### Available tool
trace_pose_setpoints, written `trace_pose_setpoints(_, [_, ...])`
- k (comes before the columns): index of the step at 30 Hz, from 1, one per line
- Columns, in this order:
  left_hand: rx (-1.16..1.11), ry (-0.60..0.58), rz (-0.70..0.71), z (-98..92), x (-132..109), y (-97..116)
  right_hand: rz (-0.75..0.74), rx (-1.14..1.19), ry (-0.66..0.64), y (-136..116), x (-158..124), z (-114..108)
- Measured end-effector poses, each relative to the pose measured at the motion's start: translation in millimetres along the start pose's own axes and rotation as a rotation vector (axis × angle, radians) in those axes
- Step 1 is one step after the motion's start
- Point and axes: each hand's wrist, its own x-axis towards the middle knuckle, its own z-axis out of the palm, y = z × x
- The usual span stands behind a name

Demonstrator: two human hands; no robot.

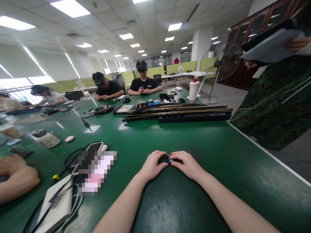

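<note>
Both of my hands rest together on the green table (218, 149) in front of me. My left hand (152, 165) and my right hand (186, 164) have their fingers curled round a small black part with a metal bit (167, 159), held between them just above the tabletop. Most of the part is hidden by my fingers. A dark round mat (175, 200) lies under my forearms.
Long black rails with thin rods (179, 113) lie across the table's middle, a white bottle (193, 90) behind them. At left are a phone (93, 148), cables, a white box (57, 204) and another person's hand (17, 178). Three people sit at the far side.
</note>
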Motion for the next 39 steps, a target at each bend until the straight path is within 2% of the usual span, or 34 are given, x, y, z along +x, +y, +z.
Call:
trace_pose_setpoints(8, [0.014,-0.022,-0.022,-1.1,0.0,1.5,0.032,0.066,-0.011,-3.5,-0.8,-2.5])
trace_pose_setpoints(14, [0.025,-0.02,-0.037,-1.0,-0.1,1.5,0.246,0.216,0.035,-5.0,0.7,-7.6])
trace_pose_setpoints(19, [0.026,-0.016,-0.039,0.3,-0.6,-0.4,0.306,0.284,0.054,-3.3,2.1,-7.7])
trace_pose_setpoints(26, [0.027,-0.016,-0.044,1.2,-0.8,-1.3,0.309,0.236,0.114,1.8,2.0,-5.2])
trace_pose_setpoints(32, [0.025,-0.024,-0.063,-0.1,0.5,0.5,0.33,0.108,0.195,5.1,0.9,-6.5])
trace_pose_setpoints(39, [0.027,-0.028,-0.055,-0.1,1.1,1.0,0.32,0.064,0.211,6.4,0.4,-6.0])
